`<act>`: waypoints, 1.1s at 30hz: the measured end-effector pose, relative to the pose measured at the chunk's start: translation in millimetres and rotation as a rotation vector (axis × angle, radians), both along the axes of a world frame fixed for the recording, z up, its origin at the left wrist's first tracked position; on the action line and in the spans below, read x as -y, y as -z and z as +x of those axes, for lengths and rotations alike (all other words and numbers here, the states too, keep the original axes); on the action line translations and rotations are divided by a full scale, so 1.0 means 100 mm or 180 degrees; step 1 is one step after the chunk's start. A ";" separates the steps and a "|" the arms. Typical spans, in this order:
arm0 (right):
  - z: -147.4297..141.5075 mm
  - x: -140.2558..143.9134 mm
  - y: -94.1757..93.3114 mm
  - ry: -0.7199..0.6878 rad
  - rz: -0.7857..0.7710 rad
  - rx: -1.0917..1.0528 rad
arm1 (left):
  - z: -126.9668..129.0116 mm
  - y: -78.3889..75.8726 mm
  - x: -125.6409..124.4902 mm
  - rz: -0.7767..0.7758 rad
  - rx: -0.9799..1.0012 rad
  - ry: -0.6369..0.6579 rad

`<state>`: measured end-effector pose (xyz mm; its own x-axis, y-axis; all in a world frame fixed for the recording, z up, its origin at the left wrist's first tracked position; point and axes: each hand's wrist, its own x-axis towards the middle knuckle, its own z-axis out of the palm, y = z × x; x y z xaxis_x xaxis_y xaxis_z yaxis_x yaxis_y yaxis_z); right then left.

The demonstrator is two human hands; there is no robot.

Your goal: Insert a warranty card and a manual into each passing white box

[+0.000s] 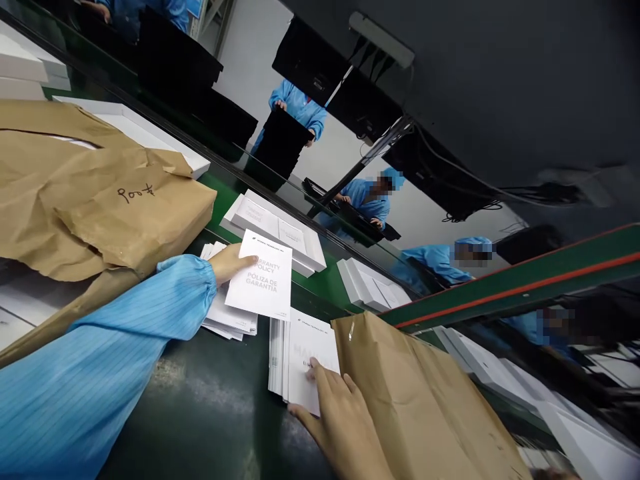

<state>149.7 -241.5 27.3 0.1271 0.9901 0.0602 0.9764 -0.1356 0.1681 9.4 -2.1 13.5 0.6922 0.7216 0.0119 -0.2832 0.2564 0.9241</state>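
Dark green bench point(210, 413), glossy, tilted across the view, strewn with paper stacks. Left hand point(231, 262), blue sleeve point(100, 360) bunched at the wrist, pinching a white leaflet point(261, 277) by its left edge, thumb on top; lifted just above a fanned stack of like sheets point(227, 320). Printed on the leaflet: "WARRANTY POLICY" and below it "PÓLIZA DE GARANTÍA" (small maker's line at the top too fine to read). Right hand point(340, 417) flat, fingers spread, pressing on a second pile of white booklets point(300, 360); faint grey title there, not legible. Brown paper wrapping point(425, 407) overlapping that pile on the right. Another crumpled brown wrapper point(100, 200) at the left, hand-marked "700" upside down. White boxes point(280, 230) along the belt beyond. Other people in blue coats point(300, 107) behind, handling black screens.
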 end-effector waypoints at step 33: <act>0.13 -1.28 0.03 0.0077 0.2065 -0.3141 | 0.08 0.04 0.00 0.0772 0.0179 -0.0311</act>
